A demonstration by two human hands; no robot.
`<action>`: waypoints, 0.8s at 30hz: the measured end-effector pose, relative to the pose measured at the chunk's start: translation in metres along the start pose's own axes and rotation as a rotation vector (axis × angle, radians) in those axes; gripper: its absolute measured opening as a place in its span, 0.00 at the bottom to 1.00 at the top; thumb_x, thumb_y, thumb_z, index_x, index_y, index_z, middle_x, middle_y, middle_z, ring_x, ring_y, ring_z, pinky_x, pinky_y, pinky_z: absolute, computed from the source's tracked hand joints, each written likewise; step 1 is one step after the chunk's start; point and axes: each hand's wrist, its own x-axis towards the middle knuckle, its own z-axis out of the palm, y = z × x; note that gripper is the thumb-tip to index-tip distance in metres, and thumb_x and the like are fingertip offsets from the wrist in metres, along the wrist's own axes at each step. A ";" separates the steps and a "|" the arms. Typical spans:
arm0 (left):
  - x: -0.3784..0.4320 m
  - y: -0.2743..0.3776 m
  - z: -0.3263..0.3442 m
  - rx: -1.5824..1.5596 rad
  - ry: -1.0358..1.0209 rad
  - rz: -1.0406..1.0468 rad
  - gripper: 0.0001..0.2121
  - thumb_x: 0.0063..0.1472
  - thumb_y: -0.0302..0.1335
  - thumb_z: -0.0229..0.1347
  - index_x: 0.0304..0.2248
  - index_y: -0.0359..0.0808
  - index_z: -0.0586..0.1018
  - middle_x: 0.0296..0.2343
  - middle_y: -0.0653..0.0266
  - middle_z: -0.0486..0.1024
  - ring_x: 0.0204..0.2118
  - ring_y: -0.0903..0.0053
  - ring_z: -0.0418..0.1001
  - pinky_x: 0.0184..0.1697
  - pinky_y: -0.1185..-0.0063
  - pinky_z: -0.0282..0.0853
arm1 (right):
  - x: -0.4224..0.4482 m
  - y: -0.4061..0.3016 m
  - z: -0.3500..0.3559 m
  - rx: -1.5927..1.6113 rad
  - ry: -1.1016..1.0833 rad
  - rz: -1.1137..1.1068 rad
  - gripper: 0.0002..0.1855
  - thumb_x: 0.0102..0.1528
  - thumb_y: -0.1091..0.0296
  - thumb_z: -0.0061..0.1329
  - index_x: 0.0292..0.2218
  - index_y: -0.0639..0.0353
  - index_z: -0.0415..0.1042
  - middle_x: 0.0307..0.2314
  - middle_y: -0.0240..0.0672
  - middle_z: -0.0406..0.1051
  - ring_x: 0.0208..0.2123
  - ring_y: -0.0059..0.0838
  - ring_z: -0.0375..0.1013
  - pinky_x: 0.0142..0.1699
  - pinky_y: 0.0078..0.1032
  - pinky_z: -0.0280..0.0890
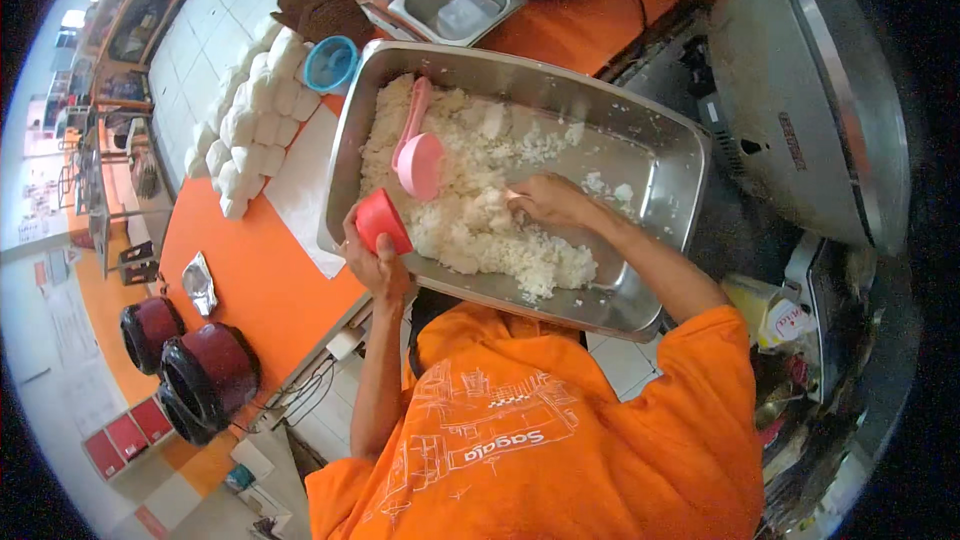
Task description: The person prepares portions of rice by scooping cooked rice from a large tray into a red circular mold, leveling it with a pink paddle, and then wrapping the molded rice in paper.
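A deep stainless steel pan (679, 165) holds a mound of cooked white rice (480, 157), heaped mostly toward its left side. My left hand (379, 262) grips a small red cup (383, 221), tilted above the pan's near left edge. My right hand (555, 199) reaches into the pan with curled fingers at the rice; its fingertips are partly hidden, so whether it holds something is unclear. On top of the rice rests a pink ladle-like scoop (420, 165), untouched by either hand.
Left of the pan are stacked white wrapped parcels (251, 120), a blue plastic tub (331, 64) and white paper sheets (304, 191). Behind it stands a small steel container (457, 0). Dark red rice cookers (214, 367) and a foil pouch (199, 283) occupy the orange tabletop (247, 262).
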 end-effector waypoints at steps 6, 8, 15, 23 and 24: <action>-0.002 0.049 0.008 0.237 -0.310 -0.097 0.28 0.58 0.47 0.52 0.50 0.33 0.69 0.37 0.44 0.74 0.42 0.53 0.73 0.45 0.65 0.65 | -0.026 -0.004 -0.004 0.237 -0.011 0.019 0.14 0.59 0.60 0.45 0.35 0.64 0.72 0.23 0.49 0.71 0.24 0.42 0.70 0.32 0.33 0.63; -0.002 0.055 0.019 0.234 -0.370 -0.121 0.26 0.60 0.44 0.52 0.49 0.30 0.69 0.38 0.43 0.74 0.42 0.53 0.72 0.45 0.65 0.65 | -0.034 -0.022 -0.011 0.274 0.079 0.011 0.15 0.59 0.60 0.46 0.34 0.65 0.72 0.22 0.49 0.70 0.22 0.42 0.67 0.31 0.32 0.62; -0.024 0.074 0.063 -0.269 -0.277 -0.159 0.33 0.62 0.51 0.48 0.53 0.29 0.61 0.41 0.50 0.70 0.45 0.62 0.70 0.49 0.69 0.64 | -0.078 -0.138 0.000 -0.272 0.323 0.223 0.19 0.57 0.70 0.41 0.50 0.65 0.64 0.23 0.50 0.71 0.25 0.45 0.74 0.31 0.36 0.68; -0.016 0.045 0.072 -0.809 -0.539 -0.490 0.32 0.64 0.52 0.40 0.56 0.32 0.63 0.53 0.59 0.64 0.56 0.69 0.63 0.59 0.71 0.58 | -0.128 -0.155 -0.046 -0.378 0.305 0.300 0.22 0.58 0.69 0.41 0.53 0.64 0.64 0.26 0.49 0.73 0.26 0.49 0.73 0.34 0.39 0.69; -0.017 0.037 0.066 -0.951 -0.535 -0.539 0.31 0.64 0.51 0.40 0.56 0.33 0.63 0.54 0.59 0.64 0.57 0.69 0.62 0.60 0.70 0.58 | -0.137 -0.155 -0.069 -0.298 0.290 0.320 0.21 0.58 0.68 0.41 0.51 0.64 0.66 0.26 0.50 0.72 0.27 0.51 0.73 0.35 0.40 0.68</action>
